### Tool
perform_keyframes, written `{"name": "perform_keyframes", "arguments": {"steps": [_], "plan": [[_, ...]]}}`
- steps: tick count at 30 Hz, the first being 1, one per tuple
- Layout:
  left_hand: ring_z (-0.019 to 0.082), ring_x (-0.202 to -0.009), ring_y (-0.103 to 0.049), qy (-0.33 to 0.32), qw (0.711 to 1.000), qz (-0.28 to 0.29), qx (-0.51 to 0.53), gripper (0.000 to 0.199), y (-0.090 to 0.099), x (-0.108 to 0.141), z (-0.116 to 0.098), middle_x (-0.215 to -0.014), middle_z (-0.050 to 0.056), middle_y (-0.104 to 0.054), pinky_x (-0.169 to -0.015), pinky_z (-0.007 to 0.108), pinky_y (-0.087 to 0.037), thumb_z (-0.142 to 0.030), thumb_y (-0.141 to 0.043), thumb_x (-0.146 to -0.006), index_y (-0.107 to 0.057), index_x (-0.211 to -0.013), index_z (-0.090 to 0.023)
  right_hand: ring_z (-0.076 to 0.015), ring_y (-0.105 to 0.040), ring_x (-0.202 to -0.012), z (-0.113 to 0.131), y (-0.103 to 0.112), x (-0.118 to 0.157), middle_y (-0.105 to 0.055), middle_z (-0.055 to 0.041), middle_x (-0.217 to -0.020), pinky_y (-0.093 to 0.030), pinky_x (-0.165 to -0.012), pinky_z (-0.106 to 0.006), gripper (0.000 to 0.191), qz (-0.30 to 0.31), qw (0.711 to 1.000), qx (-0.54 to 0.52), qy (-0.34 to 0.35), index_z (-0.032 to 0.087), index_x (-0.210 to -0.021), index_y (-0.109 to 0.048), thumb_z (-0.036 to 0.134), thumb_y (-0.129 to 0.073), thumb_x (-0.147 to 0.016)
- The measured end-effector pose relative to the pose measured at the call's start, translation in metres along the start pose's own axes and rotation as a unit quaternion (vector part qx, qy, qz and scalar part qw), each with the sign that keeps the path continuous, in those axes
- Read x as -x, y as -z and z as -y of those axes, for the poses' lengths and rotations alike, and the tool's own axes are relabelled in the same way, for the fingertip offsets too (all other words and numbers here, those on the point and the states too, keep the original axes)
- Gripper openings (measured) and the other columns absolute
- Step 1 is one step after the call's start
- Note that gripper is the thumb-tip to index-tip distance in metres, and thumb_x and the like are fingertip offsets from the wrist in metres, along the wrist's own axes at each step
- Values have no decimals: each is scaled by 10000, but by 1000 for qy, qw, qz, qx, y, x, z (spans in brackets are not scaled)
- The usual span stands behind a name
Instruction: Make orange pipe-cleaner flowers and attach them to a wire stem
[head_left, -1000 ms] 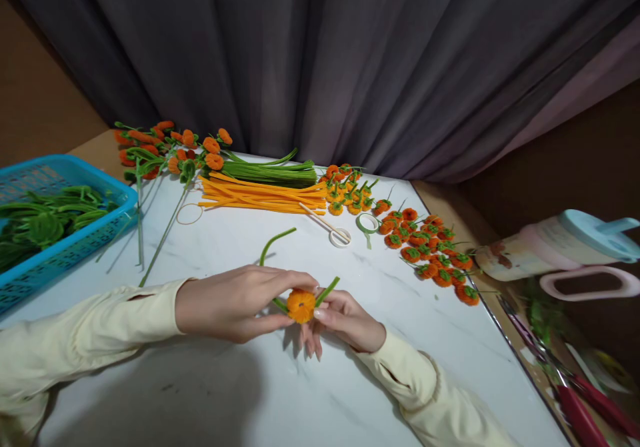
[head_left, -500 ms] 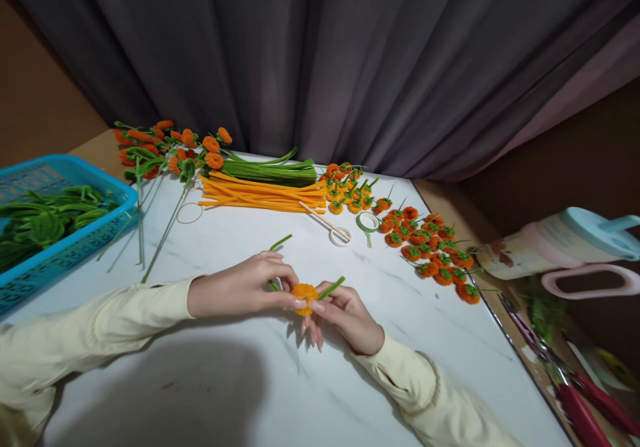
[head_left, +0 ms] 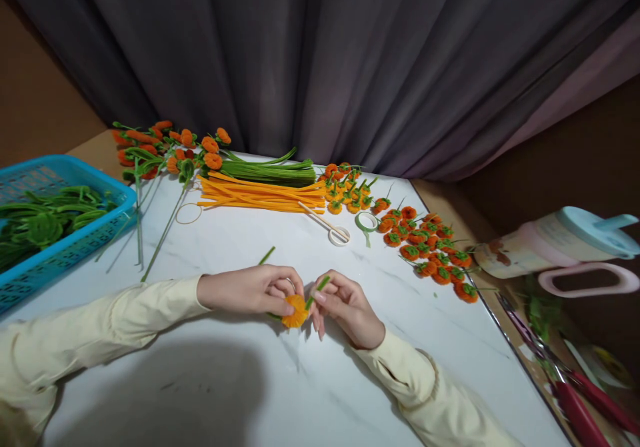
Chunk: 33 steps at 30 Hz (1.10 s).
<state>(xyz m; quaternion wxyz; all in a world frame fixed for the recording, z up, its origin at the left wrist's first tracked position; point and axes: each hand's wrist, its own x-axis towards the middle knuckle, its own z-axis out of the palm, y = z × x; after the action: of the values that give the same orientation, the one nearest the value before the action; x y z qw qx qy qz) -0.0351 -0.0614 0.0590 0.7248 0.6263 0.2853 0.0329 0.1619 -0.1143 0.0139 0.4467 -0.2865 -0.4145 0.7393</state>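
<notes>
Left hand (head_left: 265,290): fingers closed, pinching orange flower (head_left: 295,314) above surface (head_left: 350,400). Right hand (head_left: 353,310): thumb moved from flower to green strip (head_left: 319,292), fingers nearly together, seemingly gripping it. Work likely shifts to strip.

"What hangs at twelve o'clock?"
"A dark grey, pleated fabric curtain (head_left: 310,54)."
"And around it?"
"A flat brown wall (head_left: 40,87) at ten o'clock; a white, grey-veined, smooth tabletop (head_left: 330,394) at six, shadowed toward seven."

There is one held flower (head_left: 296,314), one basket (head_left: 75,246), one cup (head_left: 540,242) and one green roll (head_left: 359,224).
</notes>
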Motion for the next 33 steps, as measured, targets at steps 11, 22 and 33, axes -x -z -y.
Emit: {"name": "perform_keyframes", "arguments": {"steps": [11, 22, 33], "plan": [[119, -786, -575, -79, 996, 7, 32, 256, 2, 3, -2, -904, 36, -615, -711, 225, -437, -300, -647, -788, -542, -968, -150, -135, -601, -566, 1, 8, 2, -654, -39, -697, -498, -552, -279, 164, -32, 991, 107, 69, 151, -728, -608, 278, -706, -764], [113, -739, -558, -63, 997, -35, 26, 237, 3, 1, 1, -821, 6, -606, -667, 207, -409, -327, -605, -810, -509, -937, -151, -193, -569, -798, 12, 1, 6, -657, -62, -773, -411, -752, -393, 123, -11, 803, 476, 359, 172, -881, -628, 124, -515, -880], [92, -684, -529, -95, 994, -36, -48, 164, -2, 1, 3, -787, 0, -597, -610, 176, -401, -284, -556, -839, -545, -918, -140, -174, -549, -745, 5, -6, 9, -617, -47, -723, -377, -718, -363, 98, 16, 783, 517, 344, 159, -863, -557, 101, -480, -875]]}}
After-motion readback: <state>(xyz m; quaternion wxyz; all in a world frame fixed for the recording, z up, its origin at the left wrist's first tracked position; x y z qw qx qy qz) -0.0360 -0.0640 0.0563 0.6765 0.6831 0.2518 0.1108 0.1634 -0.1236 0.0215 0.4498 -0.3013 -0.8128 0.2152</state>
